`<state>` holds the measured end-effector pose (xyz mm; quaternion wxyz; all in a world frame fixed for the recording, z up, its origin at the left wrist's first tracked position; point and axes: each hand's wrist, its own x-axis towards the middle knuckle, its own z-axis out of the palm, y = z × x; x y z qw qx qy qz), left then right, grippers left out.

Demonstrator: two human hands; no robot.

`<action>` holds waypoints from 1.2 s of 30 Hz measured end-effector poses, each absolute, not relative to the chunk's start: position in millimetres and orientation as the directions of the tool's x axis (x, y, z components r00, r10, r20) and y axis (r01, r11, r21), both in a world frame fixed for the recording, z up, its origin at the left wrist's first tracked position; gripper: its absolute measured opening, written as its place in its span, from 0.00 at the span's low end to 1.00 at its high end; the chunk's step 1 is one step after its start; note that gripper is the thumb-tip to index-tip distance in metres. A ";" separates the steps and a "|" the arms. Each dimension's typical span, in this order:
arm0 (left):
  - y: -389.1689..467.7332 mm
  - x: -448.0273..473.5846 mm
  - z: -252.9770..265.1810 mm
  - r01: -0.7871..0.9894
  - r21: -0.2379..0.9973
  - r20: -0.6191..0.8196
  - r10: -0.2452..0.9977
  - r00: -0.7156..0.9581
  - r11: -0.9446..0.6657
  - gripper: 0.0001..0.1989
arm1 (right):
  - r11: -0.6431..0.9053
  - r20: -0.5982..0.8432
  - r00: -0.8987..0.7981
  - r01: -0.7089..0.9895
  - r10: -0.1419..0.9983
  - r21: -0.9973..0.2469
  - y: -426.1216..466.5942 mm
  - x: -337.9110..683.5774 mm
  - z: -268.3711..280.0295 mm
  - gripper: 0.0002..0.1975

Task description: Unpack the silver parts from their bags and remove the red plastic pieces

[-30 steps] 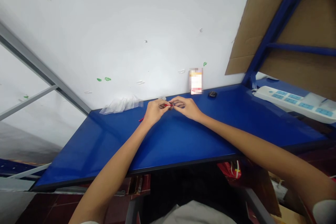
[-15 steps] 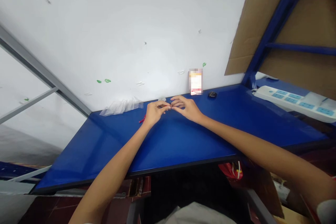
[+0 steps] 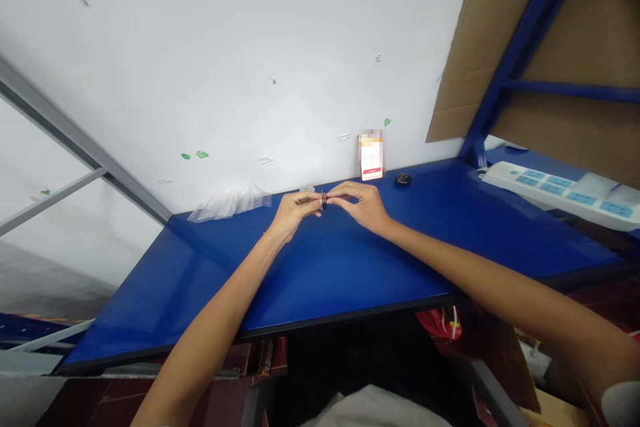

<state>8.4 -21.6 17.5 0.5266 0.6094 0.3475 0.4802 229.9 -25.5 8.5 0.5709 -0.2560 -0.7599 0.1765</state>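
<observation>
Between my two hands is a small thin dark disc, seen nearly edge-on above the blue table. My left hand pinches it from the left with thumb and fingertips. From the right, the thumb and forefinger of my right hand close on it too. Its exact kind is too small to make out. Behind my left hand lies a small clear round item, partly covered by the fingers.
Crumpled clear plastic bags lie at the table's back left. A phone with a lit screen leans on the wall, beside a small black object. A white power strip is at the right. The blue table ends at a dark front edge.
My right hand's fingers have drawn together onto the disc, which now shows more of its dark face. The red item by my left wrist is now almost wholly hidden.
</observation>
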 end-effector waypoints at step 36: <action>-16.0 6.6 7.6 0.401 0.863 0.218 0.942 0.254 -0.308 0.21 | 0.774 0.619 -0.485 0.513 0.618 -0.371 -9.8 246.2 8.0 0.09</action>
